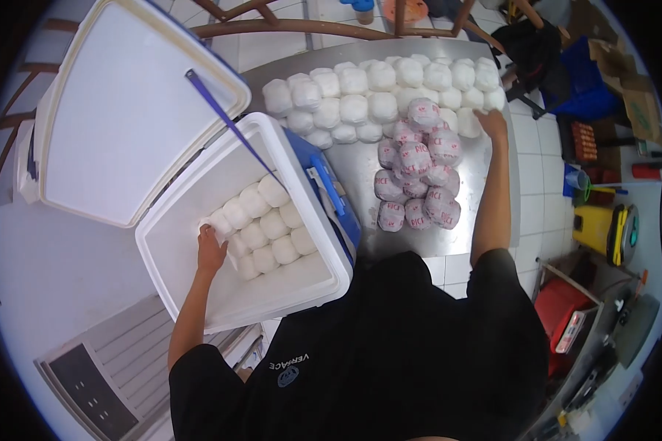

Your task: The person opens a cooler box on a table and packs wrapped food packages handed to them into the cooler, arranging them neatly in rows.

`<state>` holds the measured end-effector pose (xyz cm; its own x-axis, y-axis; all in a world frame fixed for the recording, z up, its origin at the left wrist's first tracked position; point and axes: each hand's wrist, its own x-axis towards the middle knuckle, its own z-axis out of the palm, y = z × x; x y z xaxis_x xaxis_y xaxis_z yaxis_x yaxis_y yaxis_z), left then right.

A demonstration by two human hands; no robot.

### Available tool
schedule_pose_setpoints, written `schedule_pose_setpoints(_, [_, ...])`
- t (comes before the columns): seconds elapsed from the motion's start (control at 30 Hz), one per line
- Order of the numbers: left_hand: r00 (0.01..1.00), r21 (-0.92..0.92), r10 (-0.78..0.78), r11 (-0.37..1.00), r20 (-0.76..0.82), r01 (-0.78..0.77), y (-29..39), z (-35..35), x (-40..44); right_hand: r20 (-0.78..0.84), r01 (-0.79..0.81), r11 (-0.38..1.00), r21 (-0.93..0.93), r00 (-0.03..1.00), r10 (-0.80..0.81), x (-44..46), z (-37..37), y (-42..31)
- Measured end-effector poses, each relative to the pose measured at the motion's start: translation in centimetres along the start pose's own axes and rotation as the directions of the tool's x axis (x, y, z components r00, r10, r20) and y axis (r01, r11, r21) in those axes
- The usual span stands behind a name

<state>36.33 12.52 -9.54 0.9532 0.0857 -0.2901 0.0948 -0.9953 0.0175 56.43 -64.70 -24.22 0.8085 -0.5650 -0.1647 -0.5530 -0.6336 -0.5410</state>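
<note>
Inside the white-lined cooler box (pixel 152 234), my left hand (pixel 212 253) has its fingers around the near side of a white wrapped bundle (pixel 218 221) at the left end of a row. Several similar white bundles (pixel 254 236) lie packed beside it. My right hand (pixel 492 123) reaches to the right end of the metal table (pixel 485 213). Its outstretched fingers touch the edge of a white wrapped bundle (pixel 468 123); the thumb is hard to make out. Many more white bundles (pixel 354 105) stand in stacked rows along the table's far side.
A pile of bundles in paper printed "RICE" (pixel 415 159) sits mid-table, between my arms. The cooler's lid (pixel 147 95) stands open at the left, with a purple strap (pixel 224 117) across to the box. Wooden chair rails (pixel 294 27) border the far side. A yellow container (pixel 596 226) stands at right.
</note>
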Motion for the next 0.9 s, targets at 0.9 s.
schedule_pose_setpoints(0.9, [0.982, -0.987, 0.126, 0.091, 0.14, 0.129, 22.0, -17.1, -2.5, 0.23, 0.367, 0.494, 0.788, 0.569, -0.789, -28.4, -11.6, -25.6])
